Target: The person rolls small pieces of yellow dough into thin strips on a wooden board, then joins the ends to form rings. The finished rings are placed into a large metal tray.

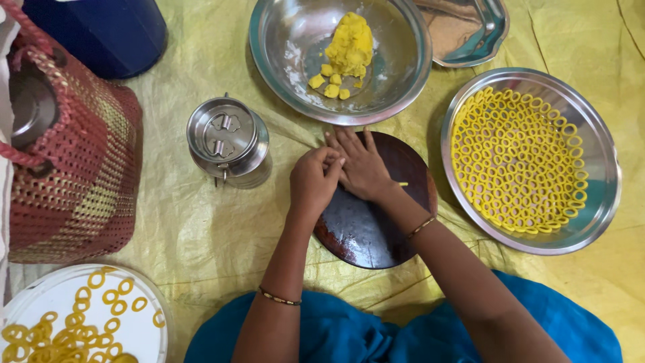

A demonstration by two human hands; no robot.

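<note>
- R hand [363, 165]: flat, fingers spread, pressing thin yellow dough strip [402, 183] onto round dark board [366, 232].
- L hand [314, 180]: loosely curled at board's left edge, touching R fingers; contents not visible.
- Dough strip: near board's right edge.

I am sitting on the floor of a home, at a spot set up for making snacks by hand. A crinkled yellow sheet [201, 235] covers the ground under everything, and my blue-clad knees [349, 336] show at its near edge. Household steel ware lies around me: a wide bowl [282, 40] with a lump of yellow dough [351, 44], a big round tray [598, 161] filled with small yellow dough rings [517, 161], and a lidded steel canister [227, 138]. A round dark wooden board [366, 232] serves as my work surface. A woven red and cream basket [87, 168] stands at my left, with a white plate [144, 329] of more rings beside it.
</note>
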